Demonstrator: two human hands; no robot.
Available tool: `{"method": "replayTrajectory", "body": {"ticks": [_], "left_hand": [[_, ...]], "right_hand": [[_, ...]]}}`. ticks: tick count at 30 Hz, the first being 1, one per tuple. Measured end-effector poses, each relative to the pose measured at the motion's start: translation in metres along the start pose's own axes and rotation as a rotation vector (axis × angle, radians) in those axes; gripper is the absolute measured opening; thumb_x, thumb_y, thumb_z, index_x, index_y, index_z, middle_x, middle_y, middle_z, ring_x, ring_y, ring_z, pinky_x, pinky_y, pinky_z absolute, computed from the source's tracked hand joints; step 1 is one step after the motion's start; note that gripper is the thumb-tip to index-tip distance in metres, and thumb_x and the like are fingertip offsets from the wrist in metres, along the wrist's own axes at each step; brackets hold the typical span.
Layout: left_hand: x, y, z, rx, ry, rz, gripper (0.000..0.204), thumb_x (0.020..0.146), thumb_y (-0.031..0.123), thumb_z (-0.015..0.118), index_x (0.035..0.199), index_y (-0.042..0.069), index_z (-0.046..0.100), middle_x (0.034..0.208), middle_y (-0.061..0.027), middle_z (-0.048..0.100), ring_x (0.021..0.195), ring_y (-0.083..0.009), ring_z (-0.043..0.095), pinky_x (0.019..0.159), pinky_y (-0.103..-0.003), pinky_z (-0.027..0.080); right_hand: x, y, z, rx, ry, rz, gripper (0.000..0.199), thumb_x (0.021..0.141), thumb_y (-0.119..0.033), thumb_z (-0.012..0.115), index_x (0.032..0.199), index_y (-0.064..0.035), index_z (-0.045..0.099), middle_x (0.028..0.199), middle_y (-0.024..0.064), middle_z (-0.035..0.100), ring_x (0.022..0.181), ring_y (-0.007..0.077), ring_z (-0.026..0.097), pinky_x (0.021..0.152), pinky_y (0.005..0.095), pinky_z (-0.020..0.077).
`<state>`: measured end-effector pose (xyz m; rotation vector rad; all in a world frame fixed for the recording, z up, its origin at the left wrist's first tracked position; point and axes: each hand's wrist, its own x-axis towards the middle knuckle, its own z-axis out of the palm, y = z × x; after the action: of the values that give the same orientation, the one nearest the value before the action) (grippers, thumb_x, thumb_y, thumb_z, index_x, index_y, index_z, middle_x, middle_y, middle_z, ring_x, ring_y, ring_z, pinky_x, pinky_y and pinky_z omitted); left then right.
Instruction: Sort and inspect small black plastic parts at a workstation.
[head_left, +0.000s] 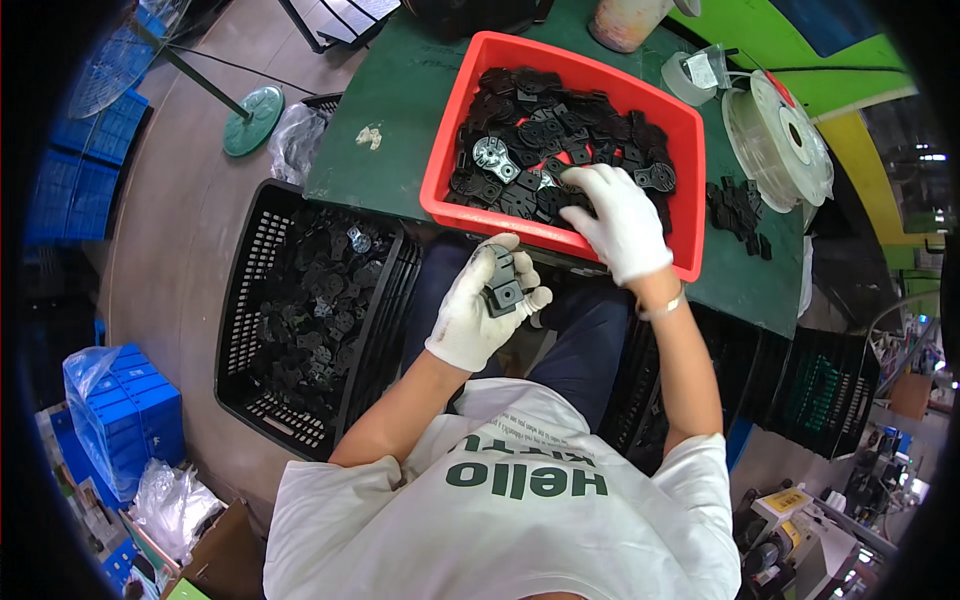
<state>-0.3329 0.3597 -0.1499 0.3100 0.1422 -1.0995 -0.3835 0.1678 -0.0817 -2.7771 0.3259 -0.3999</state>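
Note:
White work gloves cover both hands. My left hand (476,318) is closed around a few small black plastic parts (503,283), blocky and with a round hole, held just in front of the red bin's near wall. My right hand (622,222) reaches over that wall into the red bin (560,236), its thumb and fingers apart at the edge of the pile. No part shows between them. Inside the bin lies a heap of flat black parts (520,110). Among them is a round part with a shiny silver face (493,156).
The bin stands on a green table (385,110). To its right are loose black parts (735,208), a white spool (780,140) and a clear tub (690,78). At my left, a black crate (255,270) holds many more parts. Blue boxes (125,410) stand on the floor.

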Motion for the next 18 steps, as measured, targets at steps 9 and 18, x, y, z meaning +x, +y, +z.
{"method": "replayTrajectory", "body": {"ticks": [9,18], "left_hand": [[0.0,0.002,0.001,-0.051,-0.053,0.001,0.043,0.092,0.042,0.051,0.12,0.01,0.052,0.104,-0.0105,0.06,0.089,-0.0237,0.06,0.076,-0.04,0.051],[0.002,0.002,-0.002,-0.03,-0.015,0.008,0.045,0.09,0.044,0.053,0.119,0.01,0.053,0.104,-0.0107,0.059,0.088,-0.0236,0.06,0.074,-0.038,0.051]], "right_hand": [[0.023,0.032,0.021,-0.124,-0.407,0.068,0.037,0.071,-0.018,0.068,0.106,-0.0093,0.059,0.099,0.0131,0.06,0.096,0.0315,0.059,0.082,0.0394,0.0483],[0.0,0.01,0.006,0.152,0.065,0.176,0.035,0.072,-0.014,0.068,0.105,-0.0066,0.056,0.098,0.0128,0.058,0.088,0.0301,0.062,0.074,0.038,0.0505]]}}
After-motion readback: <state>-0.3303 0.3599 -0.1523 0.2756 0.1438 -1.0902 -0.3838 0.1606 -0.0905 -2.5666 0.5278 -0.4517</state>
